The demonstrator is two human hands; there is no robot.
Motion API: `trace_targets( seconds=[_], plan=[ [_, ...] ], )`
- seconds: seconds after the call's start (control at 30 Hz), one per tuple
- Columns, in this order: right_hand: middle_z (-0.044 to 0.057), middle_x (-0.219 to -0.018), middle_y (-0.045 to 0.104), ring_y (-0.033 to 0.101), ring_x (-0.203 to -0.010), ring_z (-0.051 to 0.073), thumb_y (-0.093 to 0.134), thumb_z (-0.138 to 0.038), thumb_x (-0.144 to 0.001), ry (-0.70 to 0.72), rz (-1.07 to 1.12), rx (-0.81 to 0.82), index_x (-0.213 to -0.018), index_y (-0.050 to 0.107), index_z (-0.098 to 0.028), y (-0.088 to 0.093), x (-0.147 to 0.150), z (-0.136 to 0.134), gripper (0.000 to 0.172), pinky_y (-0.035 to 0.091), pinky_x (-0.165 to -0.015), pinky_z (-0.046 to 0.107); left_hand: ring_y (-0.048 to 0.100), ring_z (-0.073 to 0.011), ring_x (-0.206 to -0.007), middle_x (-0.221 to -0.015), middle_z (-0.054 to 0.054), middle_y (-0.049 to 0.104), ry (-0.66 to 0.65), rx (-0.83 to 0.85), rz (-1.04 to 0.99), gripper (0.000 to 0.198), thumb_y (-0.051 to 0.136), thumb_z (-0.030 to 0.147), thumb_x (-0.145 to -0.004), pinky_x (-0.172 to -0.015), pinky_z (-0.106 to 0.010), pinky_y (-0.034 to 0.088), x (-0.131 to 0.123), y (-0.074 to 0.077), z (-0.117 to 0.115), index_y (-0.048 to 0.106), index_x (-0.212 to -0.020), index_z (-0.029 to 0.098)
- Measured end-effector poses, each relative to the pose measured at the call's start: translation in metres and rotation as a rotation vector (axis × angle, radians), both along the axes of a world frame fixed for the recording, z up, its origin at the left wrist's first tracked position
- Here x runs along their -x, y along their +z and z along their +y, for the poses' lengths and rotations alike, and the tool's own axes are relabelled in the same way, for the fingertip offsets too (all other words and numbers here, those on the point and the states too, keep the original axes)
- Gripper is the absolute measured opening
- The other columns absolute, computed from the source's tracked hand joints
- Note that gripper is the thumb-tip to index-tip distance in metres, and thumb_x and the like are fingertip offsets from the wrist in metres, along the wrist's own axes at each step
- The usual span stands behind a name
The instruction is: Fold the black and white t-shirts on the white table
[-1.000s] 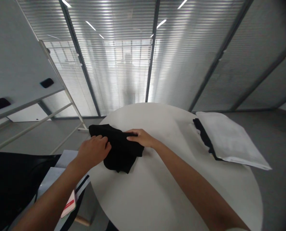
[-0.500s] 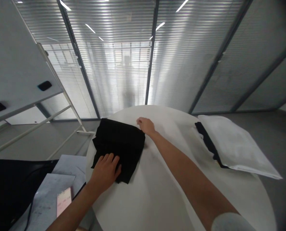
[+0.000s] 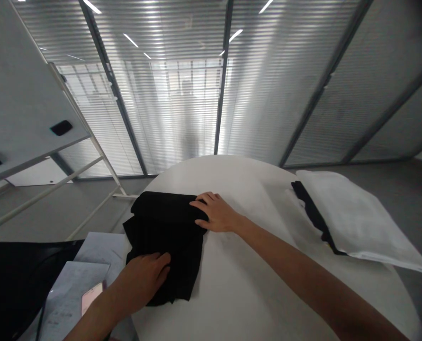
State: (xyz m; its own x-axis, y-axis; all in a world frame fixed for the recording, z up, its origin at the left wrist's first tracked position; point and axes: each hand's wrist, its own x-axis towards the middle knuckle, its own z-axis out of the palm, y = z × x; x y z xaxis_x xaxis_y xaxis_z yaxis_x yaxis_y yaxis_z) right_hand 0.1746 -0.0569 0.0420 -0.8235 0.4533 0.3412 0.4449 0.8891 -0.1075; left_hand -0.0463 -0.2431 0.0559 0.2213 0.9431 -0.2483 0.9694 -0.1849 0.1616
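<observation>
A black cloth point(image 3: 168, 241) lies on the white round table point(image 3: 239, 284), and its far part is folded over into a thick band. My left hand point(image 3: 143, 277) is at the cloth's near left part, fingers curled in against the fabric and the thumb close to them. At the right end of the folded band is my right hand point(image 3: 218, 213), its fingers over the top and its thumb on the near side, gripping the fabric. The cloth beneath both hands is hidden.
White folded material point(image 3: 356, 213) with a black piece point(image 3: 313, 213) under it lies at the table's right edge. On the left are grey sheets point(image 3: 76, 279), a phone point(image 3: 91, 297) and a black surface point(image 3: 15, 284). A whiteboard stand point(image 3: 100, 147) is behind them.
My right hand has come nearer and closed on the cloth's right end. The far part now forms a thicker fold. The cloth and my left hand have shifted nearer and slightly left.
</observation>
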Motion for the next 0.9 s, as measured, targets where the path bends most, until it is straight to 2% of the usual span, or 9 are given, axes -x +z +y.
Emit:
trace_targets(
  seconds=[0.1, 0.23, 0.27, 0.33, 0.4, 0.47, 0.63, 0.7, 0.9],
  plan=[
    [0.015, -0.124, 0.053, 0.048, -0.110, 0.030, 0.060, -0.061, -0.079, 0.094, -0.042, -0.010, -0.134, 0.050, -0.021, 0.000, 0.006, 0.012, 0.069, 0.040, -0.092, 0.046, 0.063, -0.0199, -0.081, -0.088, -0.003, 0.066, 0.020, -0.024, -0.009, 0.028, 0.035, 0.035, -0.096, -0.072, -0.033, 0.044, 0.002, 0.007, 0.004, 0.060, -0.094, 0.024],
    [0.007, -0.104, 0.063, 0.057, -0.097, 0.022, 0.057, -0.054, -0.085, 0.106, 0.019, 0.203, -0.112, 0.064, -0.023, 0.004, 0.017, 0.056, 0.042, 0.044, -0.085, 0.034, 0.058, -0.0246, -0.094, -0.097, -0.006, 0.063, 0.088, -0.287, 0.094, 0.032, 0.035, 0.039, -0.096, -0.082, -0.041, 0.042, 0.000, -0.003, 0.020, 0.063, -0.100, 0.025],
    [0.005, -0.098, 0.065, 0.059, -0.092, 0.020, 0.057, -0.053, -0.085, 0.024, 0.064, 0.285, -0.105, 0.066, -0.023, 0.005, 0.020, 0.068, 0.037, 0.045, -0.082, 0.032, 0.057, -0.0255, -0.096, -0.100, -0.007, 0.062, 0.104, -0.345, 0.119, 0.031, 0.035, 0.038, -0.096, -0.084, -0.042, 0.041, -0.001, -0.008, 0.024, 0.063, -0.104, 0.025],
    [0.004, -0.093, 0.066, 0.060, -0.086, 0.019, 0.052, -0.051, -0.089, -0.277, 0.186, 0.344, -0.103, 0.066, -0.022, 0.007, 0.026, 0.089, 0.035, 0.046, -0.078, 0.031, 0.055, -0.0263, -0.098, -0.103, -0.007, 0.061, 0.114, -0.417, 0.152, 0.030, 0.038, 0.036, -0.095, -0.084, -0.042, 0.041, -0.001, -0.020, 0.029, 0.061, -0.112, 0.025],
    [0.007, -0.101, 0.065, 0.058, -0.091, 0.022, 0.047, -0.043, -0.092, -0.562, 0.309, 0.281, -0.113, 0.062, -0.022, 0.005, 0.031, 0.100, 0.034, 0.045, -0.082, 0.035, 0.054, -0.0260, -0.097, -0.103, -0.008, 0.060, 0.104, -0.461, 0.156, 0.030, 0.041, 0.034, -0.094, -0.083, -0.042, 0.041, 0.000, -0.030, 0.030, 0.060, -0.115, 0.025],
    [0.012, -0.112, 0.061, 0.054, -0.103, 0.025, 0.044, -0.034, -0.093, -0.669, 0.363, 0.166, -0.123, 0.056, -0.020, 0.000, 0.035, 0.099, 0.036, 0.042, -0.091, 0.040, 0.054, -0.0253, -0.095, -0.103, -0.007, 0.060, 0.095, -0.505, 0.142, 0.030, 0.042, 0.032, -0.093, -0.082, -0.042, 0.041, 0.002, -0.038, 0.029, 0.060, -0.115, 0.025],
    [0.013, -0.128, 0.048, 0.042, -0.117, 0.028, 0.053, -0.020, -0.084, -0.332, 0.133, -0.083, -0.127, 0.053, -0.020, -0.017, 0.040, 0.075, 0.044, 0.039, -0.093, 0.041, 0.053, -0.0247, -0.092, -0.103, -0.007, 0.060, 0.118, -0.607, 0.081, 0.028, 0.046, 0.026, -0.090, -0.082, -0.042, 0.042, 0.005, -0.047, 0.023, 0.062, -0.113, 0.024],
    [0.012, -0.131, 0.046, 0.040, -0.118, 0.028, 0.052, -0.016, -0.083, -0.227, 0.031, -0.145, -0.120, 0.058, -0.021, -0.019, 0.043, 0.072, 0.038, 0.038, -0.092, 0.041, 0.053, -0.0243, -0.092, -0.103, -0.007, 0.060, 0.130, -0.625, 0.052, 0.029, 0.047, 0.024, -0.089, -0.082, -0.042, 0.042, 0.005, -0.049, 0.022, 0.062, -0.114, 0.024],
    [0.012, -0.129, 0.050, 0.043, -0.115, 0.026, 0.046, -0.013, -0.089, -0.031, -0.170, -0.208, -0.104, 0.067, -0.020, -0.003, 0.060, 0.107, 0.026, 0.037, -0.091, 0.043, 0.053, -0.0240, -0.092, -0.102, -0.007, 0.059, 0.145, -0.610, 0.003, 0.030, 0.047, 0.022, -0.088, -0.081, -0.042, 0.042, 0.008, -0.051, 0.023, 0.061, -0.115, 0.024]
  ],
)
